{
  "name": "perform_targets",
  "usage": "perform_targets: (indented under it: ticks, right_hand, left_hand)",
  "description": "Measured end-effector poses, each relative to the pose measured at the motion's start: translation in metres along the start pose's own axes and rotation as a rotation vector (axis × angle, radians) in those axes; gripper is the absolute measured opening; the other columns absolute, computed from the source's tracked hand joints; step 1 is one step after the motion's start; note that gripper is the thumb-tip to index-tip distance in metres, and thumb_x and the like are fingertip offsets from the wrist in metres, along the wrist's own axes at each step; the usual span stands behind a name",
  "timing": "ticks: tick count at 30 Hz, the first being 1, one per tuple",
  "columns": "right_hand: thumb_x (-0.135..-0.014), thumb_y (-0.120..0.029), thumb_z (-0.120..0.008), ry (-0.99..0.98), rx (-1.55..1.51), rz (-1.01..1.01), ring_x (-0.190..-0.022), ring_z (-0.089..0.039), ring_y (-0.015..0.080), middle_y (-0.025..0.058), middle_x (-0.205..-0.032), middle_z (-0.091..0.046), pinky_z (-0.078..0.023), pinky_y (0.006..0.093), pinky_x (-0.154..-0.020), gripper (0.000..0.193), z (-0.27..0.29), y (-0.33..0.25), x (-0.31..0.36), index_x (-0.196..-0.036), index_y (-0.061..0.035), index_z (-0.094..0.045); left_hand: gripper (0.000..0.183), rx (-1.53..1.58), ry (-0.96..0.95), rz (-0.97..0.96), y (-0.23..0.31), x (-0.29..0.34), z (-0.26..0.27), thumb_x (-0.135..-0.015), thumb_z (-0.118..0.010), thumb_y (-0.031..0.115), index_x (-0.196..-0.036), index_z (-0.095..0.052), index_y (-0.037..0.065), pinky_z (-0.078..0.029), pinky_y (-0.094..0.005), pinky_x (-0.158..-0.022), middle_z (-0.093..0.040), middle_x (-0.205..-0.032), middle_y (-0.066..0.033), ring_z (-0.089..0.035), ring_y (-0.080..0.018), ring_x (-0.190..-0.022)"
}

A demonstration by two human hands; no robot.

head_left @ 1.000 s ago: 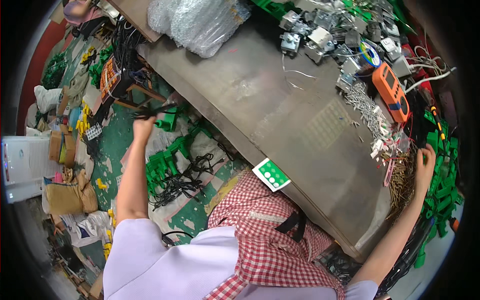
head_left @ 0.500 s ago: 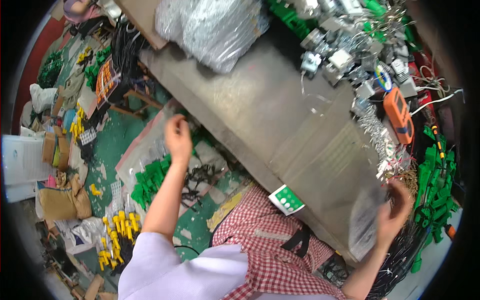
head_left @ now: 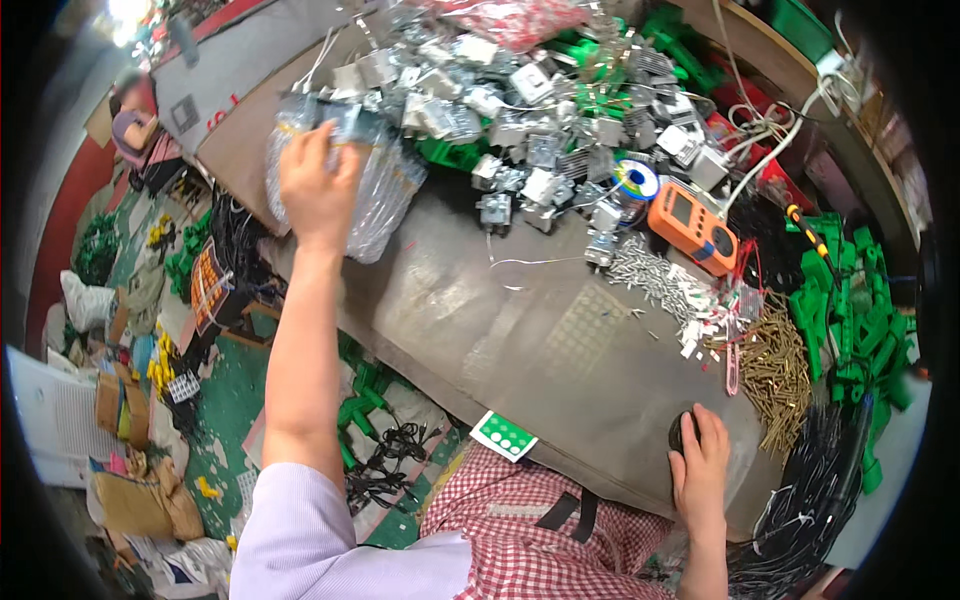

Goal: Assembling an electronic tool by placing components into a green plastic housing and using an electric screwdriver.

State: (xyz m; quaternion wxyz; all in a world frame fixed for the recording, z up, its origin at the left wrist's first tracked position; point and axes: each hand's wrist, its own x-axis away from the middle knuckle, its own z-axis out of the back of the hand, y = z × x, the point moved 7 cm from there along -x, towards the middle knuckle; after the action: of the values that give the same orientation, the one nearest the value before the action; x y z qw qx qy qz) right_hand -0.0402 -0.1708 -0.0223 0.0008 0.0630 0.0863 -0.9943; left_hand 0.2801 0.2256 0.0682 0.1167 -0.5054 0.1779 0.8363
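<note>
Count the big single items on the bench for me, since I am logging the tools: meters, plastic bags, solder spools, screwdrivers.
Orange meter: 1
Clear plastic bag, under the left hand: 1
Solder spool: 1
Screwdriver: 1
Total: 4

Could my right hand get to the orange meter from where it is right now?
Probably yes: the right hand rests at the table's near edge, and only bare tabletop and loose small white parts lie before the orange meter.

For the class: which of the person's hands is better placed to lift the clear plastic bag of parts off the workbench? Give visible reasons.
Left. The left hand already rests on the clear plastic bag; the right hand sits at the near table edge on a small dark object.
</note>
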Motion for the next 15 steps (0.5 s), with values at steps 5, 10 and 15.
perform_targets:
  ticks: [5, 10, 15]
  right_hand:
    - [-0.076, -0.01, -0.069, -0.021, -0.068, -0.061, -0.127, -0.04, 0.0354, 0.0159, -0.138, -0.045, -0.032, 0.0476, -0.104, 0.056, -0.002, 0.002, 0.008, -0.128, 0.0001, -0.051]
    - [-0.076, -0.009, -0.069, -0.039, -0.099, -0.069, -0.126, -0.041, 0.0351, 0.0158, -0.137, -0.045, -0.033, 0.0476, -0.103, 0.055, 0.002, 0.007, 0.01, -0.128, -0.0003, -0.052]
    - [-0.074, -0.003, -0.069, 0.023, -0.218, -0.05, -0.122, -0.045, 0.0364, 0.0162, -0.134, -0.047, -0.039, 0.044, -0.1, 0.055, 0.0, 0.019, 0.016, -0.127, -0.0005, -0.053]
  left_hand:
    - [0.03, 0.133, 0.173, 0.037, 0.017, 0.015, 0.031, -0.075, -0.067, 0.006, -0.105, -0.064, 0.004, -0.05, -0.0393, -0.076, -0.062, -0.096, -0.0116, -0.06, -0.0296, -0.085]
    - [0.034, 0.49, -0.299, -0.575, 0.192, 0.084, 0.055, -0.068, -0.069, 0.007, -0.102, -0.063, 0.005, -0.049, -0.0367, -0.066, -0.062, -0.09, -0.0085, -0.061, -0.0238, -0.075]
    - [0.048, 0.761, -0.986, -0.884, 0.269, 0.191, 0.049, -0.066, -0.075, 0.022, -0.109, -0.061, 0.007, -0.05, -0.0349, -0.078, -0.061, -0.099, -0.0045, -0.06, -0.0217, -0.091]
